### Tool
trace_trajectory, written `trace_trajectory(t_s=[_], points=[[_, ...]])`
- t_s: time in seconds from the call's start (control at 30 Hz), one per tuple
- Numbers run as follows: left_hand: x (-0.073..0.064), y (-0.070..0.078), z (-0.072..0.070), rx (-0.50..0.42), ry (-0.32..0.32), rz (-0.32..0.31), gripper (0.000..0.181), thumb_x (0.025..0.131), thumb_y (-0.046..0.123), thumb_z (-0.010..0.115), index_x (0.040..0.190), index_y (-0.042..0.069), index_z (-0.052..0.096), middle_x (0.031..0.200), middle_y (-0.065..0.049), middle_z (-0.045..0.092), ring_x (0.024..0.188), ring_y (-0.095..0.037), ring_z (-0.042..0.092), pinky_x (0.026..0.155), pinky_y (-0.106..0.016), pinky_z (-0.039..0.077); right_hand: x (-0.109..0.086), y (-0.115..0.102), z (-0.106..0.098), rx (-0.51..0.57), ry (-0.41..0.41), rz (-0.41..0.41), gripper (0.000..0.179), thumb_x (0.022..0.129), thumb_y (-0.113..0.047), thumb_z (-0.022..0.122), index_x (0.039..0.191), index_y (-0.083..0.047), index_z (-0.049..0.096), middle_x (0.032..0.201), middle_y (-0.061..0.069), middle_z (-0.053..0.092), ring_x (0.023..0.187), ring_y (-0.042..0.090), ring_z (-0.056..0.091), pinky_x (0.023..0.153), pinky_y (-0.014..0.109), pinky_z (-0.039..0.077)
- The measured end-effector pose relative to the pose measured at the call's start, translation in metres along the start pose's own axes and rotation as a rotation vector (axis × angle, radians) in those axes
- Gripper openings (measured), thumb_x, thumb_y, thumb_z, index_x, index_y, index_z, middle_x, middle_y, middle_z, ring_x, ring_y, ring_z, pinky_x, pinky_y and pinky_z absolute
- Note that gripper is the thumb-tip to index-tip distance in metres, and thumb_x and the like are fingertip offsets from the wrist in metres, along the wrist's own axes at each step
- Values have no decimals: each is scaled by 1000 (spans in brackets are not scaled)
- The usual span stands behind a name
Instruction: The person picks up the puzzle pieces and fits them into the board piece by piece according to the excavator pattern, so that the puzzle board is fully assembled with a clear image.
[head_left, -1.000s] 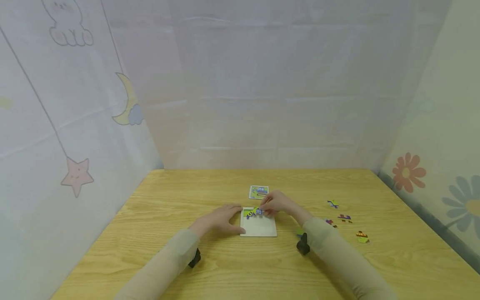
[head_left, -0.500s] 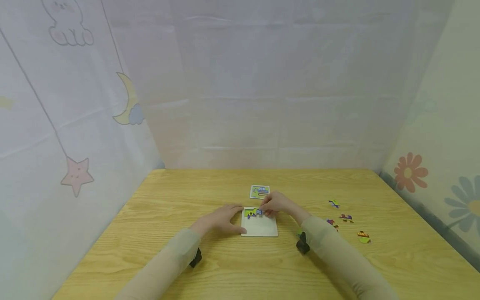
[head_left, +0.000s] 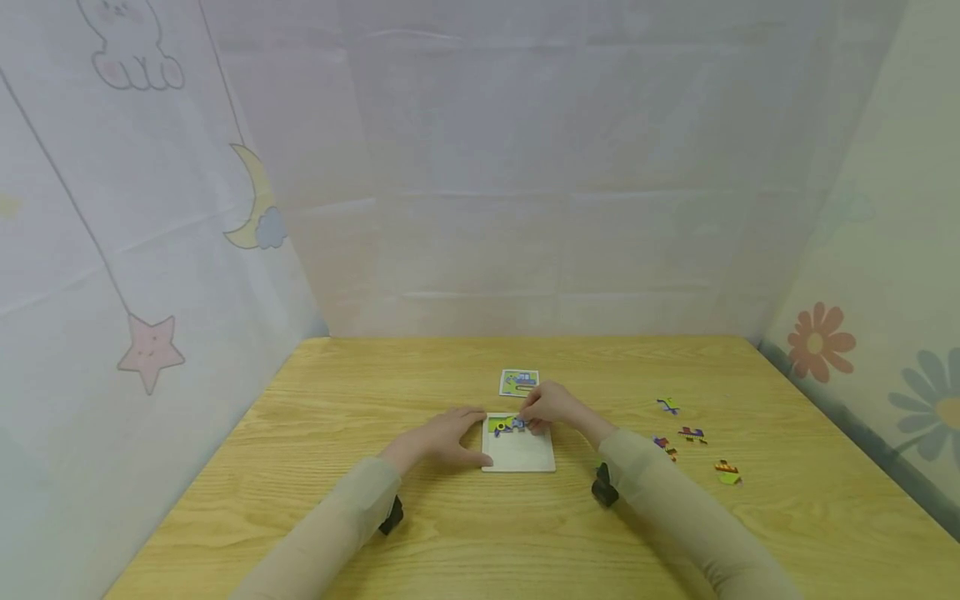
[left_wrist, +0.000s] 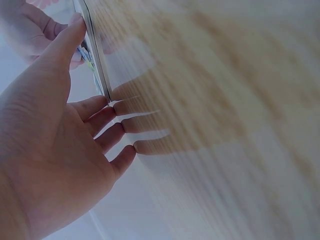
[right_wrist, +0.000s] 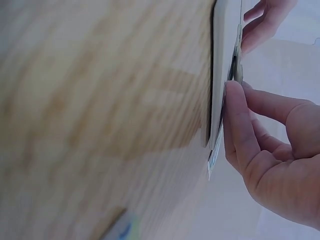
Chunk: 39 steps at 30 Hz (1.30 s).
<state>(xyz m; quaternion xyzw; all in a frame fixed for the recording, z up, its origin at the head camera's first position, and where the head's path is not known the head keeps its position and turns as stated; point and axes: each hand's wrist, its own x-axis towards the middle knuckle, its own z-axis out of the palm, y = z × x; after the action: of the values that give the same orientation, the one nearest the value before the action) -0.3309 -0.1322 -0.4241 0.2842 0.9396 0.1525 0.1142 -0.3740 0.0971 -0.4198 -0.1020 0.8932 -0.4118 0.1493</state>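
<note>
A white puzzle tray lies on the table, with a green and yellow puzzle piece in its far left part. My left hand rests at the tray's left side, thumb at the near corner and fingers reaching the far corner. In the left wrist view the fingers of the left hand are spread, their tips on the table and tray edge. Between thumb and forefinger, my right hand pinches a blue-purple puzzle piece beside the green one. The right hand partly covers that piece in the right wrist view.
Behind the tray lies a picture card with a blue vehicle on green. Several loose pieces lie to the right, including a green-blue one, a red-purple one and an orange one. A green piece is partly hidden by the right sleeve.
The blue-purple piece has shifted slightly and now sits flatter and closer against the green and yellow one. The left hand stays in place on the tray's edge.
</note>
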Motion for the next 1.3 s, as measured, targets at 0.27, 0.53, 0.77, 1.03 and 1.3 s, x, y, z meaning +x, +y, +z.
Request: trace_trajectory(t_s=[0.27, 0.53, 0.77, 1.03, 1.3], points=[[0, 0, 0, 4, 1, -8, 82, 84, 56, 61, 145, 9, 35, 152, -8, 31, 140, -29, 27, 114, -46, 26, 1, 0, -1, -48, 8, 0, 11, 84, -12, 70, 82, -2, 71, 69, 5, 68, 57, 10, 62, 55, 24, 56], [1, -2, 2, 2, 3, 0, 82, 83, 56, 61, 145, 10, 34, 152, -9, 30, 141, -30, 26, 114, -48, 25, 0, 1, -3, -115, -12, -39, 13, 81, -19, 73, 88, -7, 73, 71, 1, 66, 59, 11, 58, 54, 22, 51], [-1, -1, 0, -4, 0, -4, 81, 84, 56, 61, 145, 10, 34, 152, -9, 31, 141, -30, 26, 114, -48, 25, -2, 4, -5, -92, -12, -46, 14, 82, -16, 72, 91, -6, 72, 76, 2, 67, 65, 13, 61, 58, 25, 53], [-1, -1, 0, -10, -1, 1, 81, 84, 54, 62, 145, 8, 34, 152, -11, 30, 140, -32, 26, 114, -49, 25, -7, 1, -8, -27, -8, -28, 17, 83, -13, 70, 95, -2, 69, 82, 5, 68, 71, 15, 64, 64, 27, 56], [0, -2, 1, -17, 1, 9, 82, 84, 56, 61, 145, 9, 34, 152, -10, 30, 140, -31, 27, 114, -47, 26, -6, 7, -10, 3, -41, -54, 17, 85, -16, 69, 96, -3, 69, 83, 5, 68, 72, 15, 64, 65, 27, 56]])
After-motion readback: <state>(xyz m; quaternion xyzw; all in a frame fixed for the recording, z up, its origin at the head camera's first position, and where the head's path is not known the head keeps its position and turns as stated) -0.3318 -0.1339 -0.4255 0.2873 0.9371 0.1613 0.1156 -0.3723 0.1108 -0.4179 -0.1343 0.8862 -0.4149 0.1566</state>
